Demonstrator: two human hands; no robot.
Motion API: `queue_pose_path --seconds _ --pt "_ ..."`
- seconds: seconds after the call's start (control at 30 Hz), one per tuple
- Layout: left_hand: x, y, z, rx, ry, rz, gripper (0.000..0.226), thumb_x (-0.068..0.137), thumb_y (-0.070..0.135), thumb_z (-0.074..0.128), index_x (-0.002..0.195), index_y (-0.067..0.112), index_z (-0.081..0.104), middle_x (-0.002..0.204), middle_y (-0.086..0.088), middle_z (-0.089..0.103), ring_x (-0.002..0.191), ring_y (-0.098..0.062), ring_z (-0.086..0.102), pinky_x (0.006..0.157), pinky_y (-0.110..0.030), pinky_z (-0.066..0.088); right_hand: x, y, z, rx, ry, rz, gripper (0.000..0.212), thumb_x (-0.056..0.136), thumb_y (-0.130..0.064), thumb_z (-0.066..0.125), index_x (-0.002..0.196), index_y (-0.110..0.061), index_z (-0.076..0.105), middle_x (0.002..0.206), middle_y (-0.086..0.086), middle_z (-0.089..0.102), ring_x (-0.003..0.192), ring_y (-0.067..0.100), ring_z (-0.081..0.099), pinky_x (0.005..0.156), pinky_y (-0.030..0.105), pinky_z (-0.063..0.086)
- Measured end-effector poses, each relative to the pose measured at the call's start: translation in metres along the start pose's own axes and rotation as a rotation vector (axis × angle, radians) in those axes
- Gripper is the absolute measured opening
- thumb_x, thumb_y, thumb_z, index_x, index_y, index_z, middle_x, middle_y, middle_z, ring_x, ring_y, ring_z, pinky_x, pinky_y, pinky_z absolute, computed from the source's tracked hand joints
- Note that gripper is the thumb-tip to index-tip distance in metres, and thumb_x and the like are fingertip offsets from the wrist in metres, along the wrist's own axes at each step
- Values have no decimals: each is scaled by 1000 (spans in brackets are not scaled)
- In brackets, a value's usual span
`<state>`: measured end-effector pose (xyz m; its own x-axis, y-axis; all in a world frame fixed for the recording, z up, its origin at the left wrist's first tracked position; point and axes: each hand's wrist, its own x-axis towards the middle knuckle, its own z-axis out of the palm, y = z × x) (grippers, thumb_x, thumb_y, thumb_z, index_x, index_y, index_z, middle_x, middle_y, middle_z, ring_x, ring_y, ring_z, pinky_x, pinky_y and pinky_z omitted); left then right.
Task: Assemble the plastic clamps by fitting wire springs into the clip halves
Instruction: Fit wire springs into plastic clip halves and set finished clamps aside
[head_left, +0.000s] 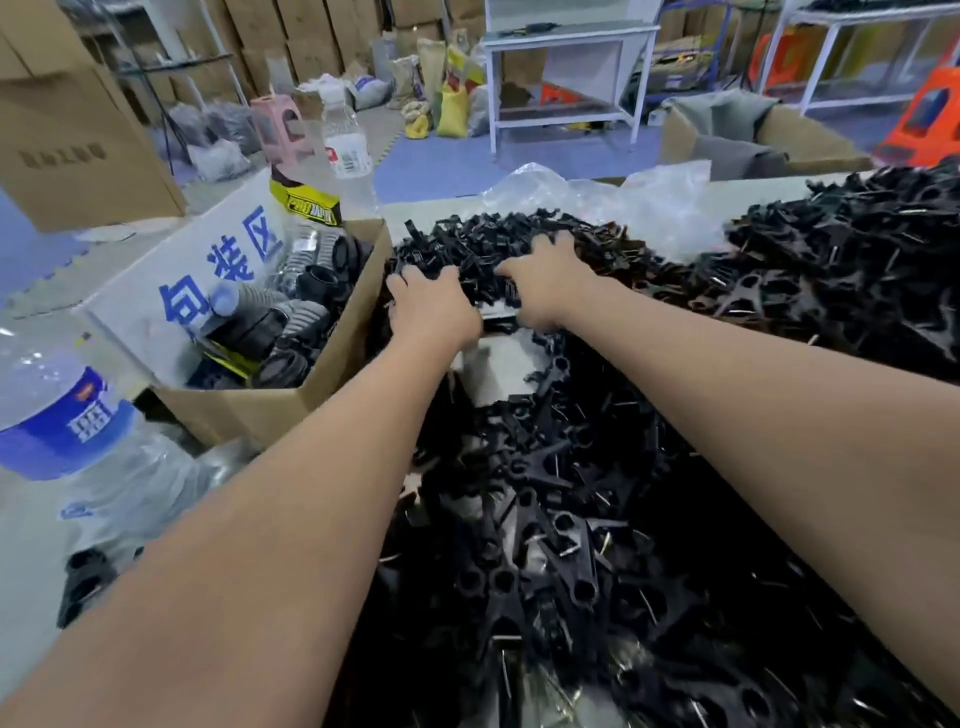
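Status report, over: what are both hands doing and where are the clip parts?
Left hand and right hand both dug into far pile of black clip halves. Finger grip hidden. Cardboard box close at left.

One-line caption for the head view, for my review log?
Both hands, left hand and right hand, reach into a far pile of black clip halves beside a cardboard box.

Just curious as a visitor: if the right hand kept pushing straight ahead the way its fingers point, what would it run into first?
The right hand already has its fingers in the far heap of black clip halves, so more of those; beyond them, probably the crumpled clear plastic bag, though depth is unclear.
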<state>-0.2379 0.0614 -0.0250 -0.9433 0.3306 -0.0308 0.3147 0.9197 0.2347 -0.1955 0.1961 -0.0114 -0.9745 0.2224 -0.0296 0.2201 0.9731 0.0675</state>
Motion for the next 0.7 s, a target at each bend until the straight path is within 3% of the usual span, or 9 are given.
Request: queue_pose_path --seconds 0.07,0.13,0.2,0.27,0.4,0.47,0.57,0.63,0.7 --pt "15 -3 4 6 -65 -15 74 102 54 53 163 29 19 168 -26 3 154 -48 0 123 -58 14 17 2 10 43 -31 22 81 95 -39 69 162 -39 23 166 18 15 152 46 9 118 63 27" --pt "27 -3 8 21 -82 -18 76 101 60 49 163 29 17 169 -24 4 155 -48 2 124 -60 12 27 3 12 104 -71 25 90 94 -51 69 163 -46 11 171 16 1 154 47 5 119 64 21" --pt "29 -1 11 30 -41 -6 73 101 58 52 159 22 26 165 -21 16 151 -47 14 119 -60 22 31 3 11 137 -100 20 90 92 -50 70 162 -47 13 168 16 10 152 46 14 118 63 23" --pt "24 0 14 26 31 25 63 101 49 59 149 16 36 157 -19 28 144 -44 28 112 -58 34 26 1 8 131 -81 11 85 89 -44 76 158 -42 27 157 15 30 145 44 27 112 60 32" --pt "7 -4 14 -59 136 137 28 95 17 67 121 13 56 131 -17 47 118 -39 53 95 -47 48 6 -2 -2 152 -4 -130 48 85 -17 80 129 -25 62 128 8 62 120 33 56 91 38 45" --pt "-7 -7 8 -131 166 169 19 90 10 72 107 16 68 120 -13 61 111 -33 60 85 -37 48 -6 -3 -5 206 5 -187 36 85 -10 80 118 -22 71 119 6 68 114 30 62 89 31 49" --pt "-30 -10 -1 -229 130 169 18 86 7 77 91 25 78 110 -5 74 103 -26 68 80 -31 49 -29 -6 -3 269 -17 -214 29 89 -23 82 117 -19 76 113 5 70 111 29 64 89 30 48" --pt "-44 -12 -4 -273 112 162 14 89 12 78 90 25 80 106 -5 76 100 -25 69 83 -31 53 -42 -6 0 300 17 -199 23 94 -33 76 109 -16 78 105 8 74 104 31 66 89 36 53" --pt "-54 -15 -6 -325 112 127 3 91 23 80 93 21 81 103 -6 76 96 -25 69 80 -31 54 -55 -5 0 343 29 -172 32 97 -41 71 96 -10 77 92 13 73 93 34 65 83 40 53"
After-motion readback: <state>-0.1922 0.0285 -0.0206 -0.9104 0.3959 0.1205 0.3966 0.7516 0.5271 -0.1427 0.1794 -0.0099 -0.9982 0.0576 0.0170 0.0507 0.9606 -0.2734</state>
